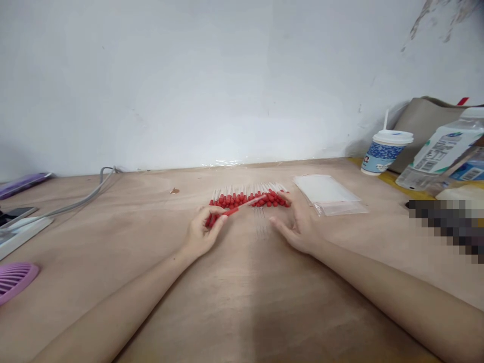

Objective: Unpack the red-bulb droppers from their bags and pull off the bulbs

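Wood tabletop (pixel 215 307), marked white wall (pixel 189 85). Left hand (pixel 202 229): grip closed on red-ended tubes (pixel 231 211). Right hand (pixel 300 227): fingers parted — beside the tube pile (pixel 230 200), mid-tabletop. Cup (pixel 382 154), bottle (pixel 434 151) labels — unreadable.

**Oddments line a pale-brown wooden table (pixel 75 252)**

On the left, a flat purple packet (pixel 23 186) lies near the smooth white wall (pixel 189 75). A grey cable (pixel 83 201) bends at the wall's foot and runs toward a white, straight-edged flat object (pixel 30 234); a rounded, slatted pink plastic piece (pixel 32 276) lies nearer, cut off by the view. A small brown scrap (pixel 174 191) sits farther in. On the right, a blue-patterned paper cup (pixel 382 155) with white lid and straw stands in front of a grey-beige bag-like object (pixel 410 123), near a clear plastic bottle (pixel 440 154) with a white cap and label.
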### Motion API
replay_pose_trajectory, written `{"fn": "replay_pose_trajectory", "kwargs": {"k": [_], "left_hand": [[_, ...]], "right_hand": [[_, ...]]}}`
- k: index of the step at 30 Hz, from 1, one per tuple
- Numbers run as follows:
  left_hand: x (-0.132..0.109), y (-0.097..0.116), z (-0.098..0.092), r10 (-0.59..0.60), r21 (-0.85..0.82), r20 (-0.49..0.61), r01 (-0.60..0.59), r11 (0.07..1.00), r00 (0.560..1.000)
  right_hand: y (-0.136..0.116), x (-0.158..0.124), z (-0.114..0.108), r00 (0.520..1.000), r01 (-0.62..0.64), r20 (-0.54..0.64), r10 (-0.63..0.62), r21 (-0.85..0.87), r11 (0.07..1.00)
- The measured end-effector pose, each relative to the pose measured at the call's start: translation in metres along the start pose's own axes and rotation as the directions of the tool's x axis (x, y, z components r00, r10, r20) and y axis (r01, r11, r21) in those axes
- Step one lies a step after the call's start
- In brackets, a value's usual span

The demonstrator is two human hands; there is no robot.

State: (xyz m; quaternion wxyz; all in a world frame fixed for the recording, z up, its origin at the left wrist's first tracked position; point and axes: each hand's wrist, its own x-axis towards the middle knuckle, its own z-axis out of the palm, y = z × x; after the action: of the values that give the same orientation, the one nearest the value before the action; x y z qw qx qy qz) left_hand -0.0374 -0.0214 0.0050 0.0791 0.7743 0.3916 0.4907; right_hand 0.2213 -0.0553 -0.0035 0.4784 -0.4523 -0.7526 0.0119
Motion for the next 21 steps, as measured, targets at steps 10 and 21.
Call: {"fn": "replay_pose_trajectory", "kwargs": {"k": [10,21], "left_hand": [[-0.006,0.021,0.012,0.229,-0.096,0.261,-0.211,0.973,0.938],[-0.005,0.031,0.016,0.331,0.058,0.347,-0.372,0.926,0.877]], "right_hand": [[0.005,-0.006,0.003,0.907,0.401,0.154,-0.392,-0.030,0.916],[0.004,-0.005,0.008,0.876,0.464,0.141,-0.461,0.012,0.886]]}}
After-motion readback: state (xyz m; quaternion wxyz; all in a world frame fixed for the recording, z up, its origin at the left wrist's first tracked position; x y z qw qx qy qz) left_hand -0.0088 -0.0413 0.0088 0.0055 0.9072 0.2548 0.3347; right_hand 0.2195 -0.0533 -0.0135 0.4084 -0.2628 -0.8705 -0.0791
